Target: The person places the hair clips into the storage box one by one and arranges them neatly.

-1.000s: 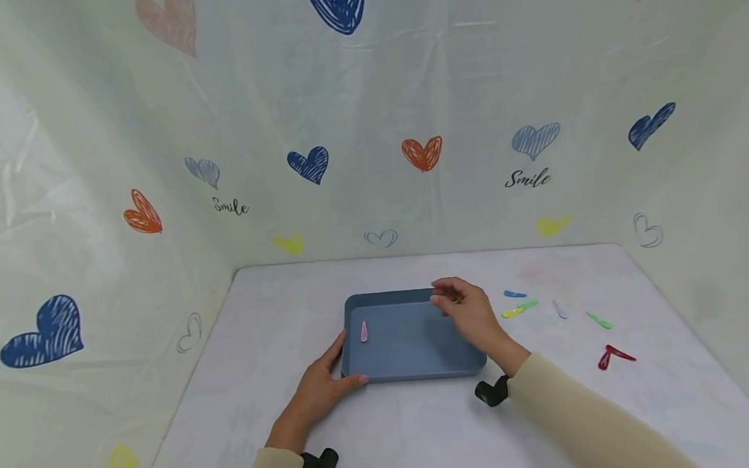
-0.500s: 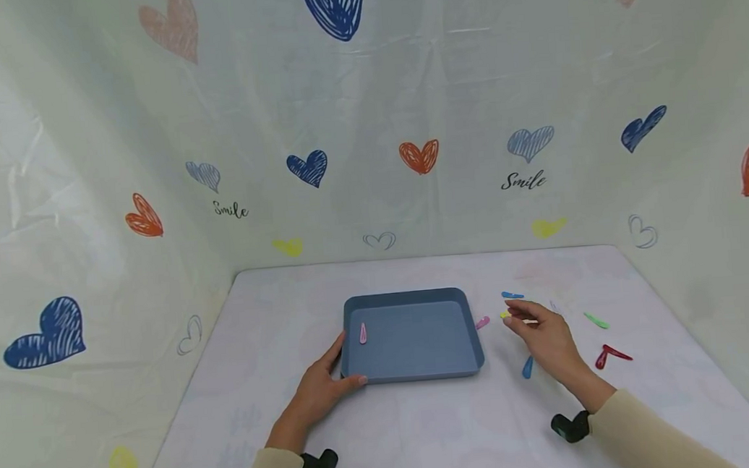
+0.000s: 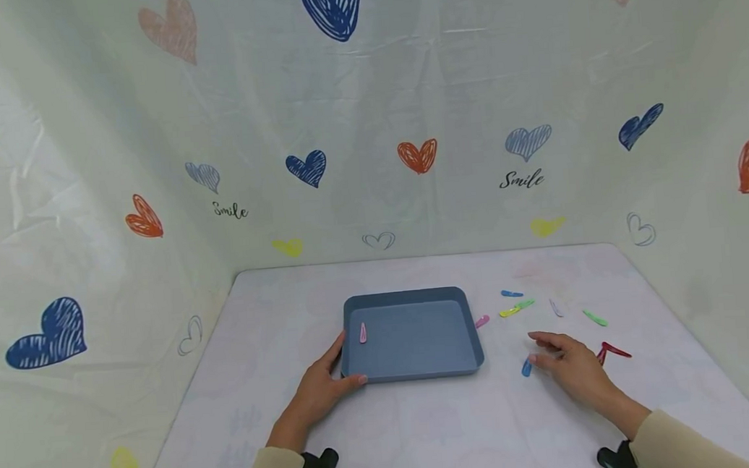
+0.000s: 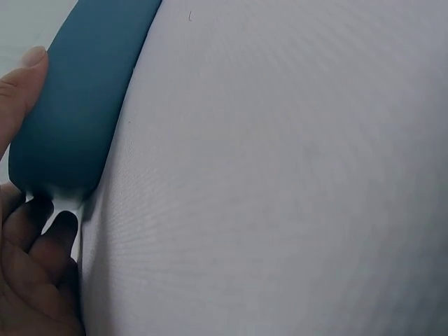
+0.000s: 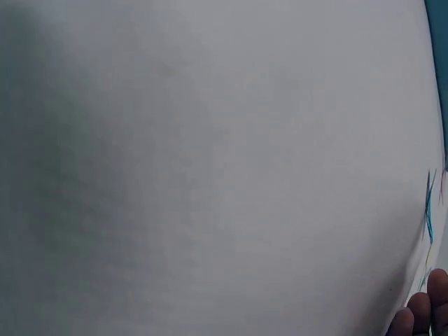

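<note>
My left hand (image 3: 320,387) holds the near left corner of a blue-grey tray (image 3: 423,375), thumb at the front rim and fingers along the left side. In the left wrist view, fingers (image 4: 52,245) curl beside the tray's corner. A pink snap hair clip (image 3: 363,333) lies inside the tray, toward its left. My right hand (image 3: 576,371) is low over the table, fingers spread, thumb tip right at a blue snap hair clip (image 3: 526,367). That blue clip (image 5: 428,203) shows near the right edge of the right wrist view, above the fingertips.
A pink clip (image 3: 482,321) lies against the tray's right side. Farther right are another blue clip (image 3: 512,293), a yellow clip (image 3: 509,312), green clips (image 3: 595,318), a pale purple clip (image 3: 556,308) and dark red ones (image 3: 616,351), partly behind my right hand. A heart-patterned curtain (image 3: 372,205) backs the table.
My right hand has moved from over the tray's right side, past the yellow clip, then nearer and right to the blue clip. My left hand and the tray have stayed put.
</note>
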A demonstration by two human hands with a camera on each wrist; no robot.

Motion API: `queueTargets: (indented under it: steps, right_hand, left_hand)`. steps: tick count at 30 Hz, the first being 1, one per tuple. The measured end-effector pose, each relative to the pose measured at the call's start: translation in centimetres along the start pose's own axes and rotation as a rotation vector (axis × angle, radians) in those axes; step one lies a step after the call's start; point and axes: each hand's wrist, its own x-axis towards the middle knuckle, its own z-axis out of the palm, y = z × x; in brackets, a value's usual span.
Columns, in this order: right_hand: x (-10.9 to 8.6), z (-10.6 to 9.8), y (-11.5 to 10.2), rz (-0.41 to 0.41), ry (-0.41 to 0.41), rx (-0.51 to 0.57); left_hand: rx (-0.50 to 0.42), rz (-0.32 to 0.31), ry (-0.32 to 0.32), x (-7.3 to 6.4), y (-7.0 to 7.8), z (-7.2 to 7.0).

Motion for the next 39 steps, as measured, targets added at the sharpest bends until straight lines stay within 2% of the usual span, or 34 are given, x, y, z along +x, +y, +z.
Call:
queueTargets:
  steps: [6,10,14,24,39]
  right_hand:
    - [-0.2,0.6,0.5,-0.057,-0.041,-0.017]
    - [0.1,0.7,0.7,-0.121,-0.04,-0.083]
    - [0.8,0.5,0.9,-0.156,-0.026,-0.105]
    - [1.6,0.3,1.4,-0.102,-0.01,-0.086]
    - [1.5,1.0,0.8,-0.107,-0.014,-0.092]
  left_hand:
    - [-0.01,-0.007,0.003,0.0,0.0,0.0]
    - [-0.011,-0.01,0.012,0.0,0.0,-0.1]
    - [0.0,-0.009,0.014,-0.1,-0.1,-0.1]
    - [0.012,0.003,0.004,-0.3,0.2,0.0]
    - [-0.001,-0.002,0.008,-0.3,0.2,0.0]
